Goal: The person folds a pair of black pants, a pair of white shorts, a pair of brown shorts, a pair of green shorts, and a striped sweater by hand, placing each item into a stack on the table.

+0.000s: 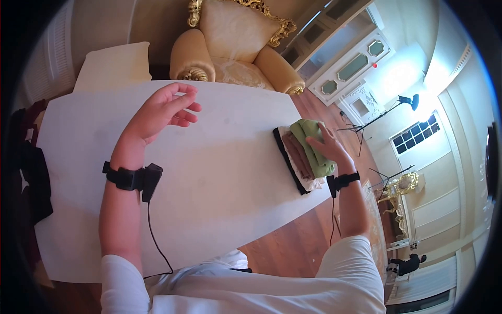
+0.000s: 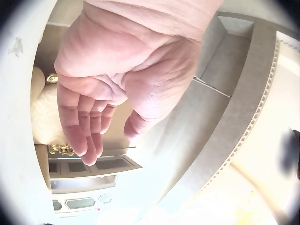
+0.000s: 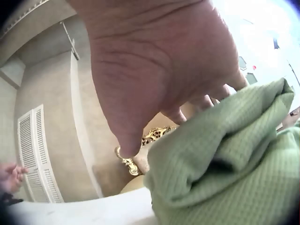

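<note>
A stack of folded cloths lies at the right edge of the white table (image 1: 209, 157). On top is a green waffle-textured cloth (image 3: 220, 145), with a brown cloth (image 1: 294, 152), a white cloth (image 1: 315, 184) and a black cloth (image 1: 286, 161) under it. My right hand (image 1: 330, 147) lies at the green cloth's right side, thumb spread apart from the fingers. Part of those fingers is hidden behind the cloth in the right wrist view. Over the table's left part, my left hand (image 1: 170, 107) hovers with loosely bent fingers and nothing in it.
Beyond the table stands a gold armchair (image 1: 235, 52), with a cream-covered surface (image 1: 114, 65) to its left. Dark clothing (image 1: 35, 183) hangs at the left edge. A lamp on a stand (image 1: 408, 102) and a person in black (image 1: 409, 265) are off to the right.
</note>
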{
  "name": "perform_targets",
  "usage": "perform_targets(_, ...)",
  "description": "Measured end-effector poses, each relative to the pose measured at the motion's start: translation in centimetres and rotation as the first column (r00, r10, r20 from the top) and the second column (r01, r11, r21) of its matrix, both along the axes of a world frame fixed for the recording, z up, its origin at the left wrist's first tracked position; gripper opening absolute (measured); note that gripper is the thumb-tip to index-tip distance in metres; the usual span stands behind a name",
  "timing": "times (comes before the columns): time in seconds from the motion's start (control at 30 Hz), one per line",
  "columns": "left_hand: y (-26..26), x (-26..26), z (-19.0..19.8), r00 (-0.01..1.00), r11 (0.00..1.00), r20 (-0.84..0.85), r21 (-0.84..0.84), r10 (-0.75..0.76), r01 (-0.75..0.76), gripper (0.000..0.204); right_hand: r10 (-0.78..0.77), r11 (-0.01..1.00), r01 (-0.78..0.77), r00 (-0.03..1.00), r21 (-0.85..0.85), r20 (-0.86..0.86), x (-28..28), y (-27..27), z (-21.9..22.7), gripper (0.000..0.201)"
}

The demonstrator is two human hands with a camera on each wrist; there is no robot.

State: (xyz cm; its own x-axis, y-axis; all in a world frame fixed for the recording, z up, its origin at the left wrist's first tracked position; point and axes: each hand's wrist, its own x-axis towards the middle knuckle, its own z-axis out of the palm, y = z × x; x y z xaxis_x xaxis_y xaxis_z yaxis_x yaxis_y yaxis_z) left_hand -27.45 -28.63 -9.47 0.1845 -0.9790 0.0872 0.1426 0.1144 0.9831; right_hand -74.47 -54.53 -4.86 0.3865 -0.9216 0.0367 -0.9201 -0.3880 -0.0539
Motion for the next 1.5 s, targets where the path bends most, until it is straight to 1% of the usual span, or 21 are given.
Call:
perform_targets(0.07,0.0,0.1,0.0,1.000,1.000,0.001,-0.010,-0.006,0.006,0.041,0.034,0.999,-0.035,0.998,-0.014,-0.047,0.6,0.5,-1.0,0.104)
perform_targets(0.17,0.1,0.1,0.1,1.000,1.000,0.001,-0.026,-0.007,0.007,0.042,0.117,0.991,-0.118,0.993,0.067,0.017,-0.5,-0.7,-2.0,0.105)
perform_targets(0.27,0.1,0.2,-0.1,1.000,0.999,0.000,-0.044,-0.019,0.019,0.042,-0.009,0.966,-0.002,0.999,0.260,0.043,0.9,0.7,0.9,0.099)
perform_targets(0.37,0.0,0.3,-0.3,1.000,0.998,0.003,-0.051,-0.028,0.029,0.042,0.024,0.924,-0.087,0.985,0.371,0.170,-1.0,-1.3,1.1,0.094)
perform_targets(0.47,0.0,0.3,-0.1,1.000,0.999,0.004,-0.039,-0.028,0.028,0.042,0.095,0.914,-0.149,0.983,0.378,0.156,-1.8,-2.3,1.1,0.093)
perform_targets(0.57,0.0,0.2,-0.2,1.000,0.999,0.009,-0.034,-0.019,0.019,0.041,0.051,0.912,-0.087,0.994,0.401,0.100,-1.9,-2.5,0.3,0.093)
perform_targets(0.67,0.0,0.2,0.0,1.000,0.999,0.010,-0.031,-0.018,0.019,0.040,0.062,0.950,-0.071,0.997,0.304,0.040,-0.9,-1.2,-0.8,0.095)
perform_targets(0.77,-0.1,0.3,-0.3,1.000,0.999,0.015,-0.034,-0.021,0.021,0.040,0.102,0.940,-0.126,0.991,0.318,0.091,-1.9,-2.0,-2.6,0.093)
perform_targets(0.87,-0.1,0.1,-0.1,1.000,0.999,0.027,-0.032,-0.015,0.016,0.041,0.137,0.956,-0.157,0.986,0.246,0.096,-2.4,-1.7,-3.6,0.092)
perform_targets(0.97,-0.1,0.0,0.0,0.999,0.999,0.033,-0.029,-0.014,0.015,0.040,0.135,0.966,-0.155,0.985,0.207,0.107,-2.1,-0.7,-4.3,0.091)
perform_targets(1.07,-0.1,0.1,-0.1,0.999,0.999,0.032,-0.039,-0.021,0.022,0.040,0.173,0.974,-0.181,0.983,0.137,0.066,-2.5,-0.5,-5.2,0.090)
perform_targets(1.17,-0.1,0.1,-0.1,0.999,0.999,0.033,-0.037,-0.019,0.021,0.040,0.147,0.983,-0.153,0.988,0.106,0.055,-2.5,-0.2,-6.1,0.089)
perform_targets(1.27,-0.2,0.2,-0.3,0.999,0.999,0.034,-0.043,-0.021,0.022,0.039,0.125,0.986,-0.130,0.991,0.107,0.052,-2.1,0.1,-6.1,0.089)
perform_targets(1.4,-0.1,0.1,-0.2,0.999,0.998,0.025,-0.058,-0.032,0.034,0.040,0.097,0.981,-0.120,0.984,0.152,0.147,-2.6,-1.1,-6.5,0.086)
perform_targets(1.47,0.0,0.1,-0.1,0.999,0.997,0.023,-0.063,-0.032,0.034,0.042,0.077,0.982,-0.105,0.983,0.159,0.169,-2.2,-1.1,-6.3,0.088)
perform_targets(1.5,0.0,0.1,-0.1,0.999,0.997,0.034,-0.066,-0.029,0.032,0.042,0.062,0.987,-0.083,0.987,0.140,0.147,-1.8,-0.7,-6.4,0.093)
